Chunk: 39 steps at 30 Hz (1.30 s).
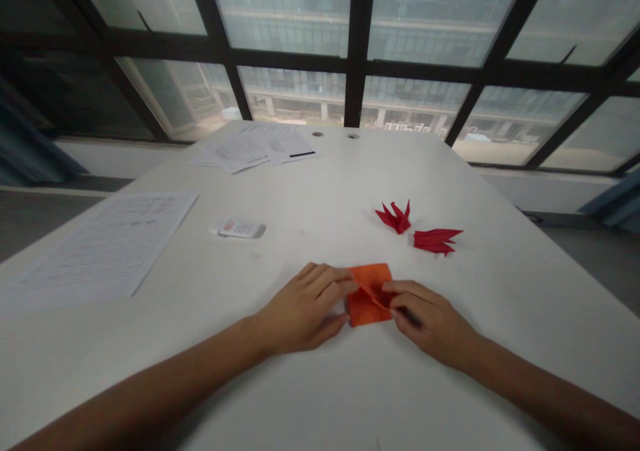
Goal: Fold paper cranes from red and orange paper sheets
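Note:
A small square of folded orange paper lies on the white table between my hands, with a raised flap running slantwise across its middle. My left hand rests at its left side, fingertips on the upper left part and the thumb close to the lower left edge. On the right side, my right hand pinches the edge of the flap between thumb and fingers. Just beyond the right hand lie two folded red paper pieces: a spiky one and a flatter, pointed one.
A white packet-like item with printing lies left of centre on the table. A printed sheet is at the left, and several more papers overlap at the far end. Dark-framed windows stand behind the table.

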Each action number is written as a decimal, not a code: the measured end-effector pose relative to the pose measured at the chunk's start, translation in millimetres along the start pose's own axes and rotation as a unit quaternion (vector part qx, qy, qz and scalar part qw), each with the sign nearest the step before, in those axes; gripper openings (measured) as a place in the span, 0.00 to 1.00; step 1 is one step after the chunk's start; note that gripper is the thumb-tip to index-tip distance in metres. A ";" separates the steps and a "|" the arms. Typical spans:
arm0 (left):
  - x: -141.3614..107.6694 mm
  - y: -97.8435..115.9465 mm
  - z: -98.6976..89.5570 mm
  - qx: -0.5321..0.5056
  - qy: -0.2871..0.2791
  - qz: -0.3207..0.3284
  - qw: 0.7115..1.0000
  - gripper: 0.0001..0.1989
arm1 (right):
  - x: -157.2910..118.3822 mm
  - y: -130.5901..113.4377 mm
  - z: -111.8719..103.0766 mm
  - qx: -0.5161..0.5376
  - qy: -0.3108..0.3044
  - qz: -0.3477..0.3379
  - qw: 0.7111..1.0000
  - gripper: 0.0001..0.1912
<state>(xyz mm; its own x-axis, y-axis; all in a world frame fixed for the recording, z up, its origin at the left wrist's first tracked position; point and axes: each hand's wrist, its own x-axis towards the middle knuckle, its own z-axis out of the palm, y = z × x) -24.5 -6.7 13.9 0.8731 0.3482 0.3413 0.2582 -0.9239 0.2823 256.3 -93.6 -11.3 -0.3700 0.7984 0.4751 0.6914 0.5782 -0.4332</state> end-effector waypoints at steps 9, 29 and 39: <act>4.7 11.4 -2.2 -0.015 -0.092 0.042 0.995 0.25 | 5.9 18.0 -4.3 0.204 0.116 0.266 0.935 0.03; 3.8 11.4 -3.3 0.019 -0.099 0.025 0.995 0.29 | 8.7 1.1 -10.5 0.069 0.010 0.234 0.970 0.09; 1.9 3.1 -2.3 -0.007 -0.070 -0.049 0.996 0.16 | 3.6 14.2 -10.0 0.149 -0.026 0.239 0.959 0.26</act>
<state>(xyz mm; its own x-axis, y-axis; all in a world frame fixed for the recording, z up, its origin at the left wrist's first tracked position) -22.9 -8.5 17.5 0.8934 0.4100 0.1836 0.3399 -0.8841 0.3206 271.0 -84.2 -8.1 -0.0911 0.9872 0.1313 0.5842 0.1597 -0.7957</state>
